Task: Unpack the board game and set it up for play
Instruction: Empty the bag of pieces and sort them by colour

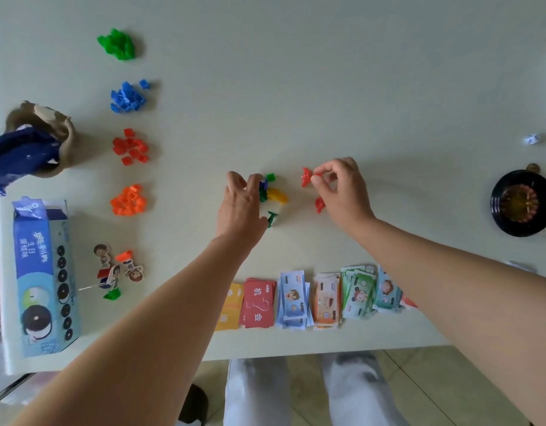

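My right hand (339, 186) pinches a small red plastic piece (317, 176) next to another red piece (306, 177); a third red piece (319, 205) lies by its palm. My left hand (241, 204) reaches with spread fingers over a mixed pile of green, blue and yellow pieces (273, 193), fingertips touching it. A dark green piece (271, 218) lies beside that hand. Sorted heaps line the left: green (118, 44), blue (127, 98), red (131, 147), orange (129, 201). Card stacks and play money (308, 298) lie in a row at the front edge.
Cardboard character pawns (118, 272) lie at the left. A blue cookie box (41, 278) and a beige pouch with a blue bag (35, 142) sit at the left edge. A white die (531, 138) and a black roulette bowl (522, 202) are at the right.
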